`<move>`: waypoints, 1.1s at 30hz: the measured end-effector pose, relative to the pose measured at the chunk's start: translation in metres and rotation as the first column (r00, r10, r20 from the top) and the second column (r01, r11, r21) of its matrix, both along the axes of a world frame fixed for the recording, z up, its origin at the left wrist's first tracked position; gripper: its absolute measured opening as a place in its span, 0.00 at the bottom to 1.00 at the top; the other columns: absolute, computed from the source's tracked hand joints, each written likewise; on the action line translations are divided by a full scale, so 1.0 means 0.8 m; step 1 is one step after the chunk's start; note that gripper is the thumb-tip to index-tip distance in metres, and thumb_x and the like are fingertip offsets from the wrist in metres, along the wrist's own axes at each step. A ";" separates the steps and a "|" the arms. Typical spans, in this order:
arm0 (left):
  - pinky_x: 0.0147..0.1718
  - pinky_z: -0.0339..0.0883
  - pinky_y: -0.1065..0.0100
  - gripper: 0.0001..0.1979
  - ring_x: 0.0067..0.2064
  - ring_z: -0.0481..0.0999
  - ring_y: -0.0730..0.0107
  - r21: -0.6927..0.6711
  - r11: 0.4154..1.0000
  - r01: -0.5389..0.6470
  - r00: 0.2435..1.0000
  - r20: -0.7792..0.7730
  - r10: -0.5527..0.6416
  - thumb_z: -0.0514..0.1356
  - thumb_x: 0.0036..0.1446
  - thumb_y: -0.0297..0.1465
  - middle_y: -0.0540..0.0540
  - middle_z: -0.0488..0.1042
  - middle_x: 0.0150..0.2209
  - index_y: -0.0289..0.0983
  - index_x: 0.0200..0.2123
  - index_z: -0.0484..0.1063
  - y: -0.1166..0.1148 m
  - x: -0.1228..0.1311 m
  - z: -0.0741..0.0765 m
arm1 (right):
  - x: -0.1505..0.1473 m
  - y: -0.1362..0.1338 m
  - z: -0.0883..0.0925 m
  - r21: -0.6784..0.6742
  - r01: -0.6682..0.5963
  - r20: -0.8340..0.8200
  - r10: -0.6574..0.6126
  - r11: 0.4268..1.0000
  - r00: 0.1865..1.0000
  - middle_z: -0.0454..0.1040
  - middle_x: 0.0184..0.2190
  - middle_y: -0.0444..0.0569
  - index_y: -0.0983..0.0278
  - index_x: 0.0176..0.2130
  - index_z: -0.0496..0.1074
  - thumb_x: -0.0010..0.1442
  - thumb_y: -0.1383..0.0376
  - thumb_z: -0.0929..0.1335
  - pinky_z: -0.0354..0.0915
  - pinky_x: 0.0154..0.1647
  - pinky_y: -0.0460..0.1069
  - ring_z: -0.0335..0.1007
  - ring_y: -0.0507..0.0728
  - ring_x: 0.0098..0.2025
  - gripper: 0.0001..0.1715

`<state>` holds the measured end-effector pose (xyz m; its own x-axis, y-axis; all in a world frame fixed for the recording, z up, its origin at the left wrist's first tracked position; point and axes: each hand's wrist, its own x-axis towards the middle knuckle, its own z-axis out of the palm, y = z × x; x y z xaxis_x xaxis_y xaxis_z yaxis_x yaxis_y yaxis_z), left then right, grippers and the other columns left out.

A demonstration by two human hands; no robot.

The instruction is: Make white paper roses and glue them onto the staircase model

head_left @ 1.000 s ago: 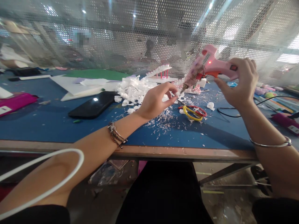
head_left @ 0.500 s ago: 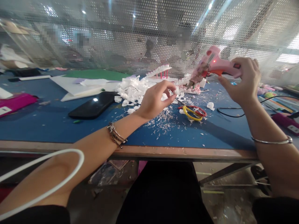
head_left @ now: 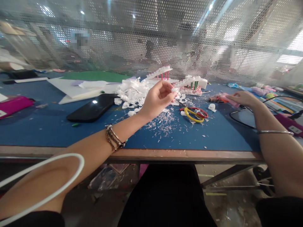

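Note:
My left hand point(head_left: 159, 100) is closed in a pinch on a small white piece point(head_left: 175, 90), held above the scraps on the table. To the right, my right hand point(head_left: 245, 99) is closed around the handle of a pink hot glue gun point(head_left: 222, 97), which is low at the tabletop with its nozzle pointing left. The fingers partly hide the handle. Scissors point(head_left: 194, 118) with a red and a yellow loop lie between my hands, their blades partly hidden. Just behind my left hand is a heap of curled white scraps point(head_left: 132, 90).
White models with red posts point(head_left: 165, 75) and green posts point(head_left: 194, 84) stand at the back. A black phone point(head_left: 91, 108) lies left, near white sheets point(head_left: 71, 90) and a green sheet point(head_left: 94, 75). A black cable point(head_left: 239, 121) curves at right. A perforated metal screen point(head_left: 142, 37) rises behind.
My right hand has lowered the hot glue gun from mid-air to the tabletop. My left hand stays nearly in place, and the white piece in its fingertips now shows more plainly.

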<state>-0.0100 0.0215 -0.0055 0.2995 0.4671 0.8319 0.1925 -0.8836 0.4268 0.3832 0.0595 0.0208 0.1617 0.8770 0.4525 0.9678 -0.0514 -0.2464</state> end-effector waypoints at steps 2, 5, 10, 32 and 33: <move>0.29 0.71 0.76 0.05 0.29 0.74 0.79 -0.101 0.991 0.084 0.996 0.036 -0.081 0.54 0.59 0.33 0.50 0.71 0.30 0.38 0.37 0.61 0.001 0.001 -0.001 | -0.030 -0.009 0.013 0.050 -0.005 0.020 0.004 0.999 1.000 0.69 0.23 0.48 0.63 0.27 0.70 0.49 0.53 0.70 0.57 0.34 0.51 0.60 0.54 0.28 0.16; 0.31 0.71 0.76 0.07 0.28 0.73 0.81 -0.255 0.940 0.226 0.972 0.125 -0.200 0.58 0.55 0.32 0.51 0.70 0.29 0.37 0.36 0.62 -0.007 0.005 0.002 | -0.096 -0.036 0.031 0.266 -0.294 -0.134 0.337 0.918 0.932 0.72 0.31 0.49 0.64 0.34 0.71 0.55 0.58 0.68 0.60 0.38 0.48 0.64 0.51 0.33 0.11; 0.30 0.69 0.77 0.10 0.27 0.71 0.82 -0.395 0.855 0.337 0.940 0.186 -0.285 0.62 0.50 0.30 0.54 0.69 0.27 0.36 0.34 0.64 -0.028 0.013 0.009 | -0.192 -0.089 0.035 0.468 -0.673 -0.278 0.818 0.573 0.503 0.67 0.31 0.45 0.63 0.39 0.69 0.52 0.57 0.71 0.65 0.40 0.47 0.65 0.50 0.35 0.16; 0.29 0.67 0.77 0.11 0.30 0.72 0.81 -0.424 0.768 0.479 0.873 0.140 -0.467 0.64 0.52 0.33 0.53 0.73 0.30 0.37 0.36 0.66 -0.033 0.013 0.009 | -0.237 -0.101 0.000 0.338 -0.851 -0.345 0.894 0.403 0.286 0.69 0.32 0.45 0.67 0.35 0.69 0.53 0.63 0.71 0.67 0.41 0.47 0.68 0.48 0.35 0.12; 0.30 0.67 0.77 0.11 0.30 0.72 0.81 -0.421 0.766 0.486 0.869 0.142 -0.473 0.64 0.52 0.32 0.53 0.73 0.30 0.37 0.37 0.66 -0.033 0.013 0.009 | -0.238 -0.102 0.000 0.339 -0.848 -0.348 0.892 0.407 0.289 0.69 0.32 0.45 0.67 0.35 0.69 0.53 0.63 0.71 0.67 0.41 0.47 0.68 0.48 0.35 0.11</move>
